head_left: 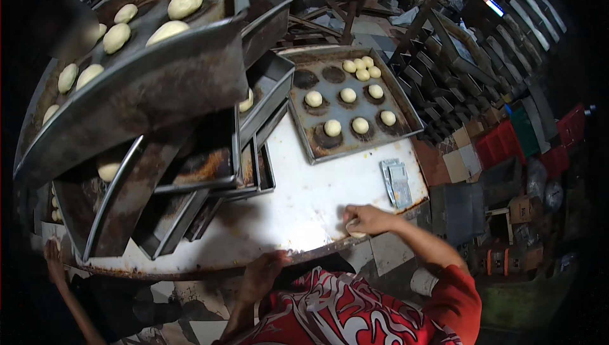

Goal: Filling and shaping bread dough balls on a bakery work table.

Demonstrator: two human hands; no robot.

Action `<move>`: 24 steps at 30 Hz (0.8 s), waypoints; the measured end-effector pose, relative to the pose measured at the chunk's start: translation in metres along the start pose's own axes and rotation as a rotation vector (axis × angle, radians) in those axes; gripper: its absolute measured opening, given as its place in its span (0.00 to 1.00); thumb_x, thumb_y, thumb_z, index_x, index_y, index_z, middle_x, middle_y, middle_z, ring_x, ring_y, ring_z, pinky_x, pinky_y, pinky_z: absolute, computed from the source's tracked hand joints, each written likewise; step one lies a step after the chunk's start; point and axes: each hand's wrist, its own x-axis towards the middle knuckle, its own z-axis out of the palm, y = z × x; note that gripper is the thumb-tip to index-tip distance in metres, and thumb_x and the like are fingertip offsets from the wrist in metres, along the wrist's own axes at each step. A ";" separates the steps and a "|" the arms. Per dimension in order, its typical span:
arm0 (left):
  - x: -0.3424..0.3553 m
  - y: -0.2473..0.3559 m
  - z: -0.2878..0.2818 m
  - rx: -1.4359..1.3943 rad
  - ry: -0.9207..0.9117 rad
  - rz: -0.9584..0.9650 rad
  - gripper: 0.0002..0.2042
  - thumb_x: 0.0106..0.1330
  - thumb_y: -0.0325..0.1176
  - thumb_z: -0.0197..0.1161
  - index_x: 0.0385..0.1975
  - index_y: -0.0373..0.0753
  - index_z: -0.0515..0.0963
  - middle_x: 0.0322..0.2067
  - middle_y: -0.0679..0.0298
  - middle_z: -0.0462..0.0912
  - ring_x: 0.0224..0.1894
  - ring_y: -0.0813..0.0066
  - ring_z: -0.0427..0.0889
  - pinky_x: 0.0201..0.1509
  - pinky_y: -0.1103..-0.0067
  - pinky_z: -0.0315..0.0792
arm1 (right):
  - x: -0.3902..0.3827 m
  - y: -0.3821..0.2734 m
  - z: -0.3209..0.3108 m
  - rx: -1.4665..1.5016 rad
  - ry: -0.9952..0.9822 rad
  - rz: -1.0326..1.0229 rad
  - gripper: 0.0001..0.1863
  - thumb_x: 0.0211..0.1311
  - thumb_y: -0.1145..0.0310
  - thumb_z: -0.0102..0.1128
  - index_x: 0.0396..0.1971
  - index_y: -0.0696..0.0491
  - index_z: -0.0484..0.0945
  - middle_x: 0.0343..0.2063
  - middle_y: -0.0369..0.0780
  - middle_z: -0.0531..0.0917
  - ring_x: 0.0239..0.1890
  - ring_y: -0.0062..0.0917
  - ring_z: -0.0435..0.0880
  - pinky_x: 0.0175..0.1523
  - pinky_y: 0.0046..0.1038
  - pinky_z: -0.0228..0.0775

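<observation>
1. Shirt (330, 310) of red with white swirls sits closest, its plain red right sleeve (451, 304) pushed out to the side at a bent elbow
2. From that sleeve the bare forearm slants up and leftward, bringing the right hand (369, 220) over the table's near rim, knuckles up, fingers curled in and pointing left
3. Right under that hand, at the rim, lies a pale dough piece (356, 234); the curled fingers are bunched close, though from where I stand I cannot tell whether they pinch it
4. The left hand (265, 274) rises more steeply on a bent wrist, its back showing and fingertips at the table edge; it is dim there, so I cannot tell whether the fingers are spread or pressed together
5. Off at the left corner, a co-worker's hand (54, 258) is raised on a thin forearm
6. Beyond the hands stretches the white tabletop (304, 199), with flat grey-blue slips (396, 183) lying near its right end
7. To the left, metal trays (146, 85) are piled askew, the top one holding larger dough lumps (184, 4)
8. Farther back, a shallow tray (346, 113) carries six spaced dough balls (347, 95) and five more clustered in its far right corner
9. Past it, red crates (498, 148) and dark stacked pans (444, 91) fill the right side
</observation>
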 end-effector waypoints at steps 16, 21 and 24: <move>0.075 0.029 0.085 -0.272 0.283 -0.347 0.23 0.64 0.37 0.56 0.55 0.30 0.63 0.43 0.49 0.77 0.48 0.58 0.77 0.55 0.73 0.68 | 0.348 0.046 -0.272 -0.349 0.788 -0.243 0.18 0.59 0.62 0.46 0.43 0.57 0.75 0.44 0.48 0.77 0.49 0.43 0.72 0.52 0.49 0.61; 0.076 0.032 0.081 -0.556 0.426 -0.125 0.20 0.65 0.34 0.53 0.53 0.28 0.64 0.39 0.50 0.77 0.40 0.61 0.77 0.47 0.73 0.70 | 0.305 0.120 -0.330 -1.012 0.641 0.052 0.16 0.57 0.69 0.47 0.44 0.56 0.75 0.43 0.46 0.78 0.50 0.38 0.73 0.56 0.40 0.58; 0.074 0.034 0.084 -0.605 0.423 -0.049 0.20 0.65 0.34 0.53 0.53 0.29 0.65 0.39 0.51 0.77 0.41 0.60 0.76 0.46 0.70 0.69 | 0.270 0.100 -0.314 -0.835 0.771 0.011 0.13 0.50 0.73 0.53 0.38 0.58 0.72 0.41 0.49 0.76 0.47 0.40 0.74 0.51 0.37 0.63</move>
